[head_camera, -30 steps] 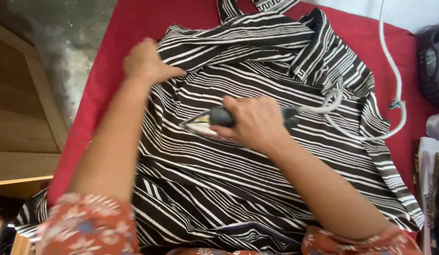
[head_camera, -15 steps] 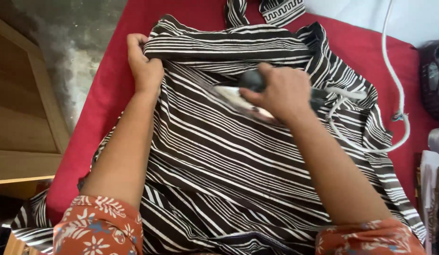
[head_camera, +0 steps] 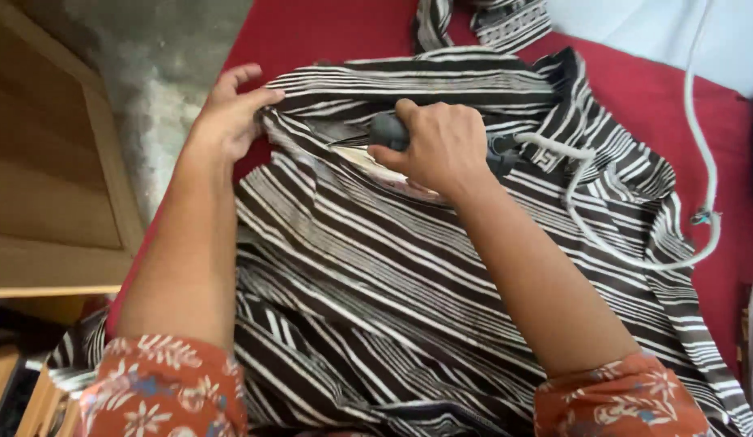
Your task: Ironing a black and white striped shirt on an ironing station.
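The right hand (head_camera: pixel 443 146) is closed around the dark handle of an iron (head_camera: pixel 384 154), fingers together and wrapped on it. The iron rests flat on a striped cloth (head_camera: pixel 376 307), near its upper fold. The left hand (head_camera: pixel 229 117) is at the cloth's upper left edge; its thumb and fingers pinch the fold, with one finger lifted apart. The cloth lies spread on a red cover (head_camera: pixel 328 32). A white cord (head_camera: pixel 635 259) runs from the iron in a loop over the cloth to the right. A wooden shelf (head_camera: pixel 44 202) stands at the left.

No packages, labels, signs or screens can be made out anywhere in view.
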